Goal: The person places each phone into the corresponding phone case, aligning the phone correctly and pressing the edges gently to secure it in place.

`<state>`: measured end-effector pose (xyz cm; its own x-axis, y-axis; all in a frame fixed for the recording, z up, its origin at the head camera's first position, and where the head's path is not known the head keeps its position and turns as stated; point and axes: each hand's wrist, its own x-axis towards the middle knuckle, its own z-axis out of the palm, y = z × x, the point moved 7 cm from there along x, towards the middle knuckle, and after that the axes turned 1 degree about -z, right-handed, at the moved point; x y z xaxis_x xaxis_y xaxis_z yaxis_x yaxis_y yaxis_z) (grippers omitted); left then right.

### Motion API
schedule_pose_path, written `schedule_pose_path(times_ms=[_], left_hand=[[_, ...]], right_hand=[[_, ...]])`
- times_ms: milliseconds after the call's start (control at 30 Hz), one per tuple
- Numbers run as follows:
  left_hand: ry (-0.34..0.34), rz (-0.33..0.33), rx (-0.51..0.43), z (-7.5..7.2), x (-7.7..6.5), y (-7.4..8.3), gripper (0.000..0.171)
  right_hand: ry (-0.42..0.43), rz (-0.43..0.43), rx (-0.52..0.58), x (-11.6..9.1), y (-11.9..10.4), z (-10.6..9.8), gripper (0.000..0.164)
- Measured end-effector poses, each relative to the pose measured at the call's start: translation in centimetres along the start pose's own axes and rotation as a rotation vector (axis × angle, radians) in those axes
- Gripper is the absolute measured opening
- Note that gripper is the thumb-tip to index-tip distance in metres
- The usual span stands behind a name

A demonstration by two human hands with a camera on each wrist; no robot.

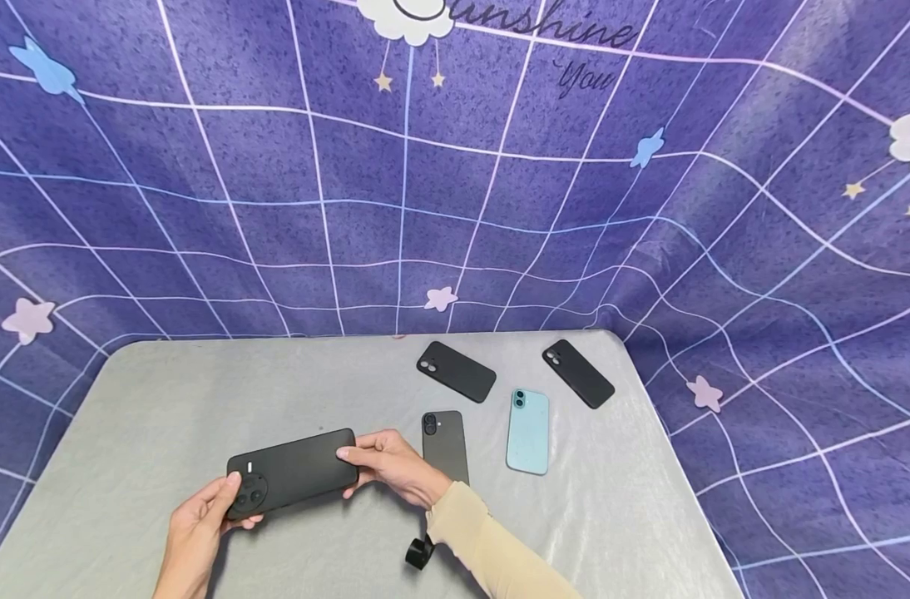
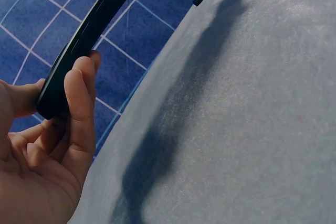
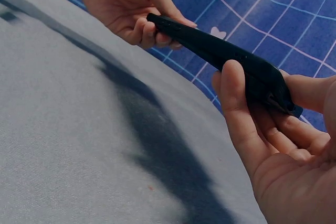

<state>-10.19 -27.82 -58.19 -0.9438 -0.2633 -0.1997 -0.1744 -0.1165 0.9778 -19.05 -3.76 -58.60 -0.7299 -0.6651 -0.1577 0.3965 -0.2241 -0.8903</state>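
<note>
We see a purple grid-patterned fabric backdrop (image 1: pixel 365 183), printed with white clouds (image 1: pixel 410 30), pink stars (image 1: pixel 27 320) and dark cursive lettering (image 1: pixel 548 27). Before it stands our grey-covered table (image 1: pixel 163 399), where light casts soft-edged shadows (image 2: pixel 176 108).

Both hands raised in front of the body, spaced apart and facing each other in a two-handed pinch grip. Left hand (image 1: pixel 199 517) enters from lower left, thumb uppermost, fingers (image 2: pixel 80 103) bent underneath; wrist bare as far as visible. Right hand (image 1: pixel 395 466) comes in from lower right, thumb pointing toward the left hand, fingers (image 3: pixel 237 103) below. Right forearm slants diagonally, covered by a pale yellow sleeve (image 1: pixel 500 545) to the wrist.
</note>
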Motion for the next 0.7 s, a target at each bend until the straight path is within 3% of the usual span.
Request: schedule_pose_path(times_ms=[233,367,567,700], left_hand=[[-0.009,0.018,-0.033,0.2,-0.1,0.1,0.023],[-0.019,0.024,-0.056,0.1,-0.1,0.1,0.024],[-0.023,0.065,-0.084,-0.1,-0.3,0.4,0.024],[-0.011,0.090,-0.052,0.0,-0.5,0.8,0.023]], right_hand=[[0.013,-0.026,-0.037,-0.2,-0.4,0.0,0.038],[-0.040,-0.011,-0.070,-0.3,-0.4,0.1,0.041],[-0.155,0.105,-0.147,-0.9,0.1,0.3,0.038],[-0.182,0.162,-0.178,-1.2,0.4,0.5,0.036]])
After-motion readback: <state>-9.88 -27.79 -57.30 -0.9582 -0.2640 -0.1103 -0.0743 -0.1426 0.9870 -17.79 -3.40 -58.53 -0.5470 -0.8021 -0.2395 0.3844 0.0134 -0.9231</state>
